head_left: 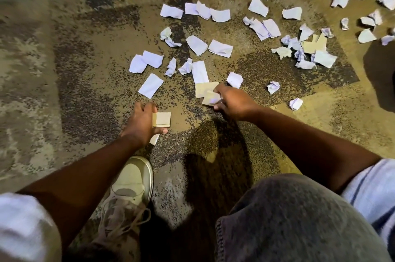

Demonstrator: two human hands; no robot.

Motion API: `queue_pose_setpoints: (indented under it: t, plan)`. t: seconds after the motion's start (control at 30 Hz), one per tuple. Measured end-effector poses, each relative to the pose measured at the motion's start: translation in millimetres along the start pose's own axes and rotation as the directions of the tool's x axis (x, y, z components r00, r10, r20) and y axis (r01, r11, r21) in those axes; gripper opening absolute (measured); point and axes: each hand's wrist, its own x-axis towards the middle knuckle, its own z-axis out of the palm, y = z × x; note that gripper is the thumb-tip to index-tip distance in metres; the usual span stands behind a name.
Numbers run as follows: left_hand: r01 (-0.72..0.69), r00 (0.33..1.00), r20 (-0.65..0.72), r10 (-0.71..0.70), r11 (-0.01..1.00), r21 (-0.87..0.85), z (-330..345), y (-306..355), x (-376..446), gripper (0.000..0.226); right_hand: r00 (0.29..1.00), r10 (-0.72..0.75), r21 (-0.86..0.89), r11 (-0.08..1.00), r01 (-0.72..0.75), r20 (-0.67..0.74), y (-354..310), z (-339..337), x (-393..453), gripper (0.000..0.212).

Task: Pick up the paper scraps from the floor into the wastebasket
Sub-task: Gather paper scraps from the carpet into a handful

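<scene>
Partly hidden, each hand (left (141, 124), right (232, 102)) grips tan scraps (161, 119).

Person in a light T-shirt, dark denim and a pale sneaker

Both forearms were bare below short sleeves: the left sleeve (20, 225) was plain white and blurred, the right sleeve (373, 195) white with dark blue stripes. The knee (295, 223) was covered in faded charcoal denim with a stitched seam along its edge. The sneaker (128, 195) was off-white with a rounded toe cap, grey panels and beige laces.
</scene>
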Motion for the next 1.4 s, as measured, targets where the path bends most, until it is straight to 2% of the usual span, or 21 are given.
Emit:
queue_pose_setpoints:
  t: [0.1,0.2,0.3,0.4,0.57,0.67,0.8,0.87,0.97,1.1,1.17,1.27,1.33,1.4]
  plan:
    - [-0.01,1.0,-0.014,0.01,0.998,-0.058,1.4,-1.3,-0.6,0.057,1.0,-0.022,-0.112,0.993,0.02,-0.017,-7.0,-12.3,10.8,0.043]
    - [-0.05,0.999,-0.008,0.05,0.996,-0.077,5.3,-1.5,-2.0,0.048,0.999,-0.023,-0.211,0.977,0.017,-0.025,-11.4,-12.5,23.4,0.068]
    - [-0.089,0.996,0.012,0.09,0.995,-0.053,8.9,-2.0,-3.1,0.038,0.999,-0.004,-0.316,0.949,0.016,0.039,-11.5,-5.0,33.0,0.087]
    - [-0.116,0.992,0.041,0.119,0.992,-0.058,10.3,-1.9,-3.3,0.036,0.997,0.044,-0.35,0.937,-0.019,0.063,-10.9,-1.6,35.4,0.083]
    - [-0.133,0.989,0.056,0.136,0.989,-0.058,12.7,4.7,-2.2,0.039,0.995,0.102,-0.353,0.931,-0.091,0.012,-11.8,-0.2,39.5,0.063]
    - [-0.092,0.996,0.016,0.093,0.993,-0.076,13.5,7.9,0.6,0.044,0.995,0.098,-0.385,0.917,-0.1,-0.025,-8.9,-0.1,38.5,0.06]
    - [-0.009,0.998,-0.059,0.002,0.993,-0.118,11.7,13.7,1.3,0.027,0.997,0.04,-0.368,0.928,-0.059,-0.06,-7.8,-2.2,32.1,0.065]
    - [0.059,0.994,-0.075,-0.073,0.981,-0.182,7.8,18.4,1.1,0.036,0.998,0.028,-0.346,0.937,-0.044,-0.052,-6.7,-3.8,29.8,0.067]
    - [0.18,0.979,-0.031,-0.2,0.931,-0.319,0.4,28.6,-0.4,0.04,0.999,0.045,-0.218,0.975,-0.048,-0.021,-7.8,-10.8,25.3,0.065]
    - [0.258,0.958,0.008,-0.288,0.846,-0.466,-13.7,49.8,0.1,0.034,0.99,0.11,0.116,0.986,-0.12,0.088,-19.5,-30.9,23.2,0.057]
    - [0.28,0.947,0.026,-0.319,0.787,-0.55,-24.7,64.9,1.2,0.038,0.991,0.089,0.312,0.943,-0.117,0.103,-29.2,-42.9,20.4,0.048]
    - [0.262,0.945,0.013,-0.325,0.738,-0.622,-43.4,86.6,6.1,0.039,0.992,0.06,0.575,0.811,-0.111,0.107,-54.4,-65.9,8.7,0.037]
    - [0.239,0.944,-0.019,-0.329,0.724,-0.647,-58.6,100.0,8.1,0.039,0.992,0.053,0.671,0.733,-0.114,0.11,-72.3,-79.8,1.3,0.039]
    - [0.213,0.94,-0.055,-0.337,0.704,-0.677,-72.9,113.3,10.5,0.038,0.993,0.064,0.726,0.678,-0.115,0.098,-85.1,-89.0,-1.0,0.057]
